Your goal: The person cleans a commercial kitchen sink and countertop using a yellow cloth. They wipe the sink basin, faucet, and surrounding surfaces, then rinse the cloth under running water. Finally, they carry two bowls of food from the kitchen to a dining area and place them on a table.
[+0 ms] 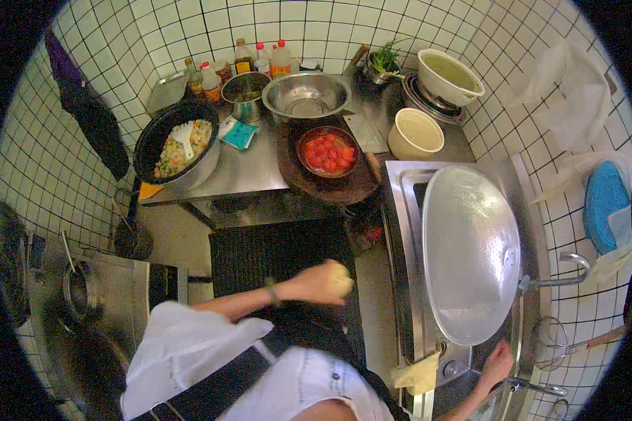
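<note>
My left hand (311, 283) is closed around a pale yellow, rounded thing (340, 281), held in front of me over the dark floor mat. It is slightly blurred, and I cannot tell its kind. My right hand (497, 363) is low over the sink area at the right, its fingers curled in. Whether anything is inside them is hidden. Close by is a lower tap (537, 386). A large metal basin or lid (470, 256) covers much of the sink (409, 281) beyond that hand. A yellow cloth (417, 375) hangs over the sink's front edge.
On the steel counter (249, 165), a bowl of red cut pieces (328, 151) rests on a round chopping board (295, 165). Around it stand a black-rimmed pot (142, 144) of diced vegetables, a steel bowl (307, 91) and a cream tub (416, 133). A tap (565, 277) juts out at right.
</note>
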A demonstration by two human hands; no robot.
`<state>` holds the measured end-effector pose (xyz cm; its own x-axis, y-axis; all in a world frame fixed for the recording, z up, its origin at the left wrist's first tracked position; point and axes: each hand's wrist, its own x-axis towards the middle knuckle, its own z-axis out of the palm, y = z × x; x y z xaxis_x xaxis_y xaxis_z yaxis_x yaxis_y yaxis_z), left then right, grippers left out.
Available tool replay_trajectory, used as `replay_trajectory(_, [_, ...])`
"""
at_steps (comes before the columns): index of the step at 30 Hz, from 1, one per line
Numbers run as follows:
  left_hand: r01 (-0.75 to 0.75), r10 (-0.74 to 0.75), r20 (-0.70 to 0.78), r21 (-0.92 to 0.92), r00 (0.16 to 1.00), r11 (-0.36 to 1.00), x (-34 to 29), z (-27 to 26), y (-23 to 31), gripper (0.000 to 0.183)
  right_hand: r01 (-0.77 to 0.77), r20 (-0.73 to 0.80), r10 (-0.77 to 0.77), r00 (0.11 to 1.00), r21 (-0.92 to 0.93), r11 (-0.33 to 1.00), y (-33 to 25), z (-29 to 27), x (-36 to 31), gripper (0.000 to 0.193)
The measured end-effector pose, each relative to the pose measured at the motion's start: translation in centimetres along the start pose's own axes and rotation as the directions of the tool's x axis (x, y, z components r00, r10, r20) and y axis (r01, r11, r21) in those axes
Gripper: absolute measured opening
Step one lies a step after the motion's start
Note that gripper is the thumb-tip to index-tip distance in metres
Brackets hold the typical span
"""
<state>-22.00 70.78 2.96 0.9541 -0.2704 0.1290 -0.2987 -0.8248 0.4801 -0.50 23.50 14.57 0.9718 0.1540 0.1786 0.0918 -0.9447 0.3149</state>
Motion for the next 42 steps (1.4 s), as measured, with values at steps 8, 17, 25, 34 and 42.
replay_trajectory(8, [0.528,-0.895,-0.149,-0.762,0.421,0.375,-16.3,-3.9,-8.2,0.067,0.266,-0.077,-0.384,0.92,0.842,0.469,-27.6,-6.2,11.9,0.032])
replay_trajectory(17, [0.338,-0.986,-0.095,-0.931,0.138,0.137,-17.1,-5.1,-13.7,0.062,0.331,-0.042,-0.672,0.739,0.892,0.308,-50.3,-4.5,27.6,0.029])
replay_trajectory(25, [0.283,-0.995,0.05,-0.957,-0.084,-0.072,-11.5,-9.8,-19.9,0.048,0.105,0.045,-0.842,0.538,0.987,0.12,-68.8,-1.8,39.8,0.03])
replay_trajectory(34, [0.432,-0.984,0.03,-0.896,-0.176,-0.105,-5.8,-11.2,-26.5,0.054,0.849,0.097,-0.932,0.35,0.388,0.359,-76.0,-6.3,41.1,0.024])
replay_trajectory(42, [0.191,-0.977,0.183,-0.961,-0.113,-0.202,-4.4,-9.2,-28.8,0.056,0.901,0.452,-0.892,0.023,0.378,0.214,-64.6,-2.0,27.9,0.05])
